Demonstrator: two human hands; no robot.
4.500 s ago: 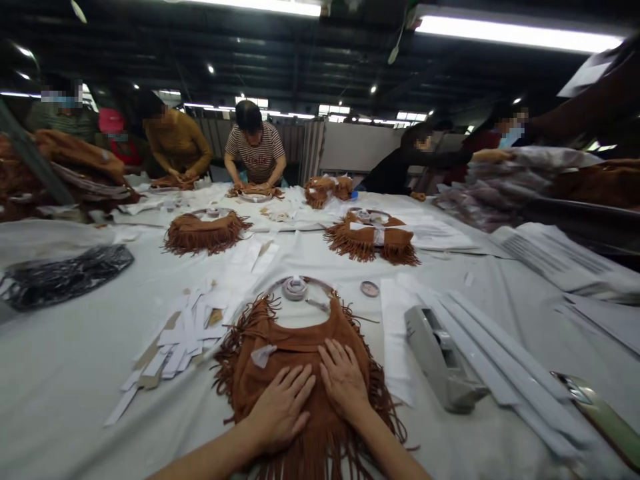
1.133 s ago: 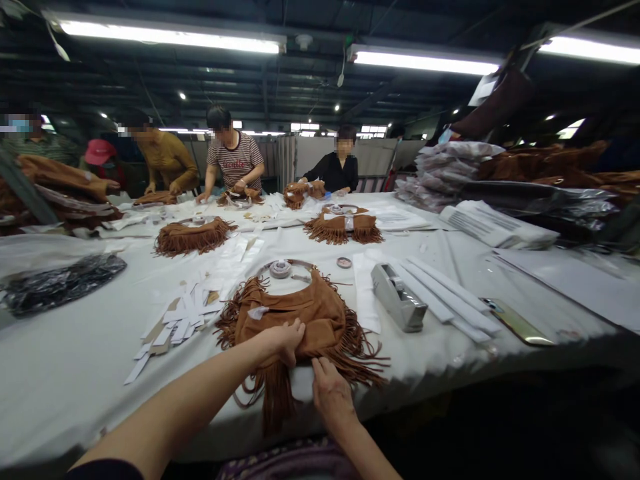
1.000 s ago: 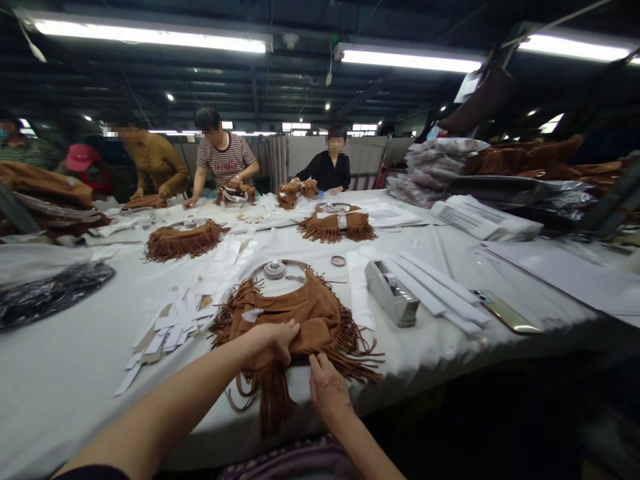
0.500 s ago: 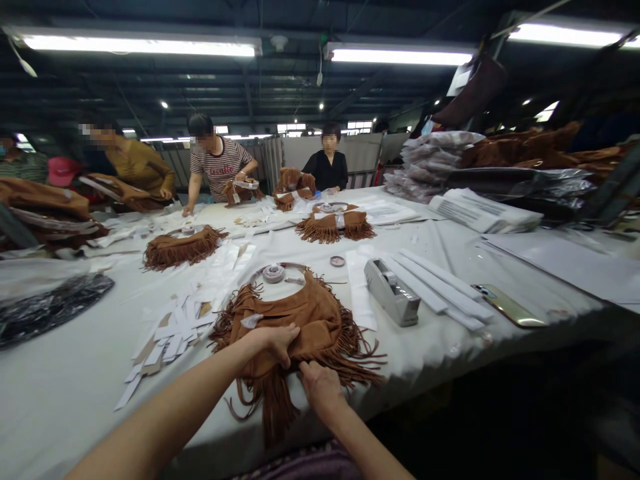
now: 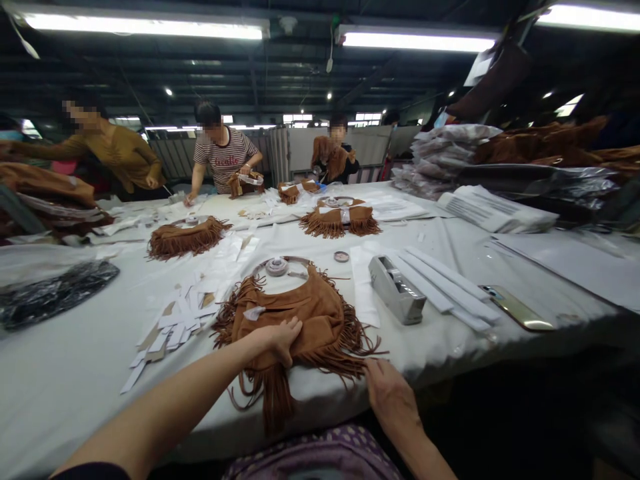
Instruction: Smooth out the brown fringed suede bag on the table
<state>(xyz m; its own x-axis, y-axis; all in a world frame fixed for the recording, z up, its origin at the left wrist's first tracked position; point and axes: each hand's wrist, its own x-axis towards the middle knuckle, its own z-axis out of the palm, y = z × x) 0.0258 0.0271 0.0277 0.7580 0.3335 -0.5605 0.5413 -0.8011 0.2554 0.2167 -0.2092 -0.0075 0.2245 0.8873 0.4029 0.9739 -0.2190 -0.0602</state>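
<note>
A brown suede fringed bag [image 5: 315,310] lies in front of me near the front edge of the white-covered table [image 5: 70,367]. My left hand [image 5: 277,337] is closed on a fold of suede at the bag's lower middle, where a bunch of fringe hangs over the edge. At the bag's right end my right hand [image 5: 393,397] lies at the table edge, fingers stretched out and touching the fringe tips, holding nothing. A roll of tape [image 5: 277,267] sits inside the bag's strap loop.
A grey tape dispenser [image 5: 395,290], long white strips [image 5: 440,280] and a phone [image 5: 517,308] lie to the right. Cut paper pieces [image 5: 175,323] are scattered left, beside a black bundle [image 5: 55,293]. More fringed bags [image 5: 185,237] [image 5: 340,220] lie farther back, where several people work.
My right hand has slid right along the fringe from under the bag's middle to its right end. My left hand has kept its grip. Earlier, both hands lay flat on the bag.
</note>
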